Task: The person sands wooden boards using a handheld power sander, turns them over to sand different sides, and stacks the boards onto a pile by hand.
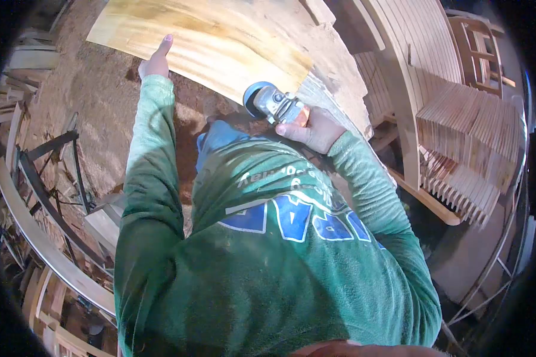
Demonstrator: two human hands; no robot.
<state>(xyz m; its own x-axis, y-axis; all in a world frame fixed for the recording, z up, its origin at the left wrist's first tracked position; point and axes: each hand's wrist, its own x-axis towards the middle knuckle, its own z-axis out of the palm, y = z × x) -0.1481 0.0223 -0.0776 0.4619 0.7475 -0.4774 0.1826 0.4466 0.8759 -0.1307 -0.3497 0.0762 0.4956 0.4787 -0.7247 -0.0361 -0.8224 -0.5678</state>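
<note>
A wide, flat wooden board (220, 41) with streaky yellow and brown grain lies across the top of the view. At its near edge, my left hand (155, 58) grips it, thumb on the upper face and the other fingers hidden beneath. My right hand (315, 130) is wrapped round an angle grinder (278, 106) with a metal gear head and an orange body. The grinder's round blue-rimmed disc (257, 98) is tilted on edge and overlaps the board's near right edge.
Stacked slatted wooden pieces (464, 134) stand at the right, by a long pale beam (399, 89). Another plank (333, 95) lies beyond the board. Curved strips (47, 244) and dark metal frames (53, 196) crowd the left. Sawdust covers the ground (101, 107).
</note>
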